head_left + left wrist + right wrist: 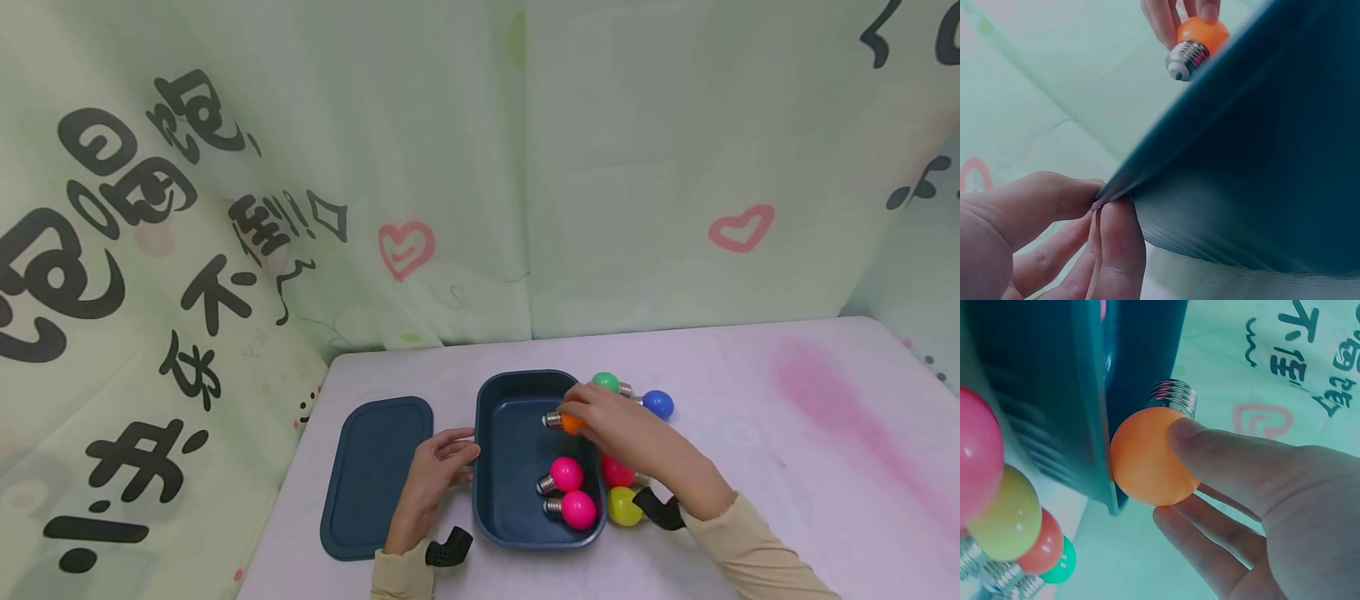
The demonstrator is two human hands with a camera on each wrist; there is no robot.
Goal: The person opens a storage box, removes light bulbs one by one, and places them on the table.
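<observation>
My right hand (611,421) holds an orange light bulb (1150,456) by its round globe, thumb on one side and fingers on the other. The bulb is above the right part of a dark blue rectangular container (502,521), its metal screw base pointing left in the head view. At the container's left edge, my left hand (441,467) pinches the rim between thumb and fingers, as the left wrist view shows up close. Inside the container lie two pink bulbs, an upper one (566,473) and a lower one (579,509).
Right of the container lie a green bulb (606,382), a blue bulb (659,405), a red-pink bulb (617,472) and a yellow bulb (624,507). A flat dark blue lid (375,475) rests on the table at the left. Behind the table hangs a printed pale green curtain (615,167).
</observation>
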